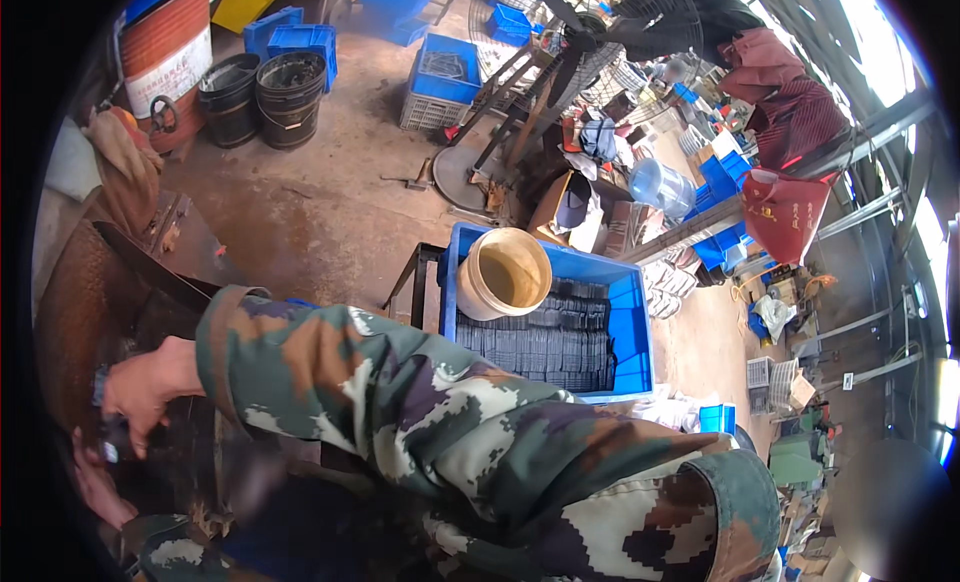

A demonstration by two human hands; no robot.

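Observation:
My right arm, in a camouflage sleeve, reaches across the view to the far left. At its end, my right hand (150,390) is closed, its fingers curled round a small dark piece too blurred to name. A shiny spot (109,450) shows just under its fingertips. Close below is my left hand (102,490), partly cut off by the dark rim of the picture, so its grip is unclear. Both hands are over a dark, rust-brown surface (85,312), with a dark strap-like band (150,267) running past it.
Right of the arm, a blue crate (628,317) holds rows of dark flat pieces (540,347), with a beige bucket (505,274) on top. Farther off are two black buckets (290,100), a red-and-white drum (168,67), a blue bin (447,67) and a large stand fan (585,27).

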